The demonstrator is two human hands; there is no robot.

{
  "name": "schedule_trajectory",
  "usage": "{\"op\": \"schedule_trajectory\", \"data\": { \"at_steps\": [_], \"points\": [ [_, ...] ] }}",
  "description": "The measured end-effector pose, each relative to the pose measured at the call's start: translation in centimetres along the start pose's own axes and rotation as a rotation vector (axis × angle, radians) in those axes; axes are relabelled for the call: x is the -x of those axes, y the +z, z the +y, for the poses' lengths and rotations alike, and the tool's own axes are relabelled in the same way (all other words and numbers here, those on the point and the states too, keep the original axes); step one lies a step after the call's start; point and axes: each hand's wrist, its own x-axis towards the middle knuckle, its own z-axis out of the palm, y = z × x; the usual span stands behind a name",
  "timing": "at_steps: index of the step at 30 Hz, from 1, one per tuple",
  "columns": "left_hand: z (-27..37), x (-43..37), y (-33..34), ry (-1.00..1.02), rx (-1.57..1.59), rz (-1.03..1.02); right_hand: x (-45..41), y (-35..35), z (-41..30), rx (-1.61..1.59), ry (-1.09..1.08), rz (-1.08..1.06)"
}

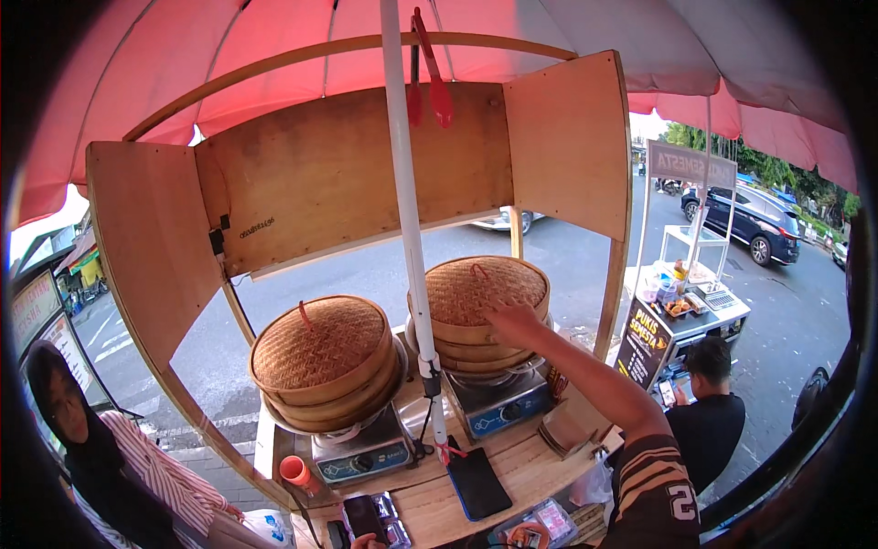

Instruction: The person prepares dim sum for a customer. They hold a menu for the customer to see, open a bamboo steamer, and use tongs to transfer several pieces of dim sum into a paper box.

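Two round bamboo steamers sit on tabletop gas stoves. My right hand (516,321) reaches to the right steamer (494,291), its fingers spread at the near right edge of the woven lid. I cannot tell how firmly it touches. The left steamer (326,357) also has its lid on, with a red loop handle on top. At the bottom edge, my left hand (368,541) is mostly cut off, with its fingers at the lower end of a dark smartphone (362,515). Below the steamers are the left stove (363,453) and the right stove (504,405).
A white umbrella pole (409,206) rises between the steamers. Red tongs (432,75) hang overhead. On the wooden counter (425,508) lie a dark tablet (480,484), an orange cup (295,472) and brown cartons (568,429). One person (130,466) stands left; another (706,412) is at right.
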Motion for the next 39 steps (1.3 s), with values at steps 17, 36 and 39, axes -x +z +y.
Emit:
{"op": "schedule_trajectory", "data": {
  "at_steps": [17,36,39],
  "points": [
    [-3.1,-1.0,0.7,0.077,0.077,0.092,-0.9,4.2,1.4,0.211,-0.113,0.118],
    [-6.0,-2.5,-2.8,0.134,0.153,-0.069,-0.8,-10.7,0.7,0.243,0.031,0.204],
    [-7.8,-3.3,-2.9,0.187,0.217,-0.102,1.8,-14.1,-1.7,0.221,0.069,0.192]
  ]
}}
